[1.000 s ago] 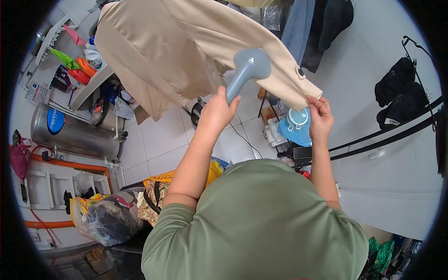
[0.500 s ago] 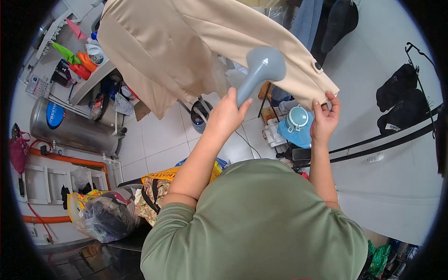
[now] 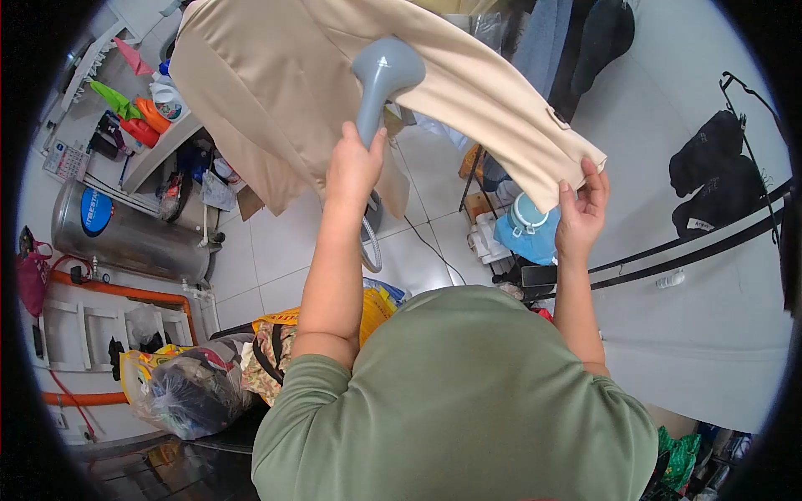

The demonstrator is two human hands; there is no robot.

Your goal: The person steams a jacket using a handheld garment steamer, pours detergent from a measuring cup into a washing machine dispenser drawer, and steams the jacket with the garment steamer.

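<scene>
A beige jacket [image 3: 259, 92] hangs in front of me, one sleeve drawn out to the right. My left hand [image 3: 355, 167] is closed around the handle of a grey-blue garment steamer head [image 3: 388, 67]. The steamer head lies over the upper part of the sleeve, near the jacket's body; whether it touches the cloth I cannot tell. My right hand [image 3: 582, 209] pinches the sleeve's cuff [image 3: 576, 159] between thumb and fingers and keeps the sleeve stretched at a slant. Below my left hand, a ribbed hose [image 3: 372, 250] loops down in front of the steamer base, which is mostly hidden.
A steel tank [image 3: 134, 230] lies by the left wall, below a shelf with bottles. Stuffed bags [image 3: 196, 388] sit at lower left. A light-blue lidded container [image 3: 528, 213] stands under the cuff. Black caps [image 3: 718, 179] hang on the right. A dark cord [image 3: 434, 242] crosses the tiled floor.
My left hand has moved the steamer head left and up along the sleeve, away from the cuff toward the jacket's body. My right hand stays on the cuff. The hose now shows more.
</scene>
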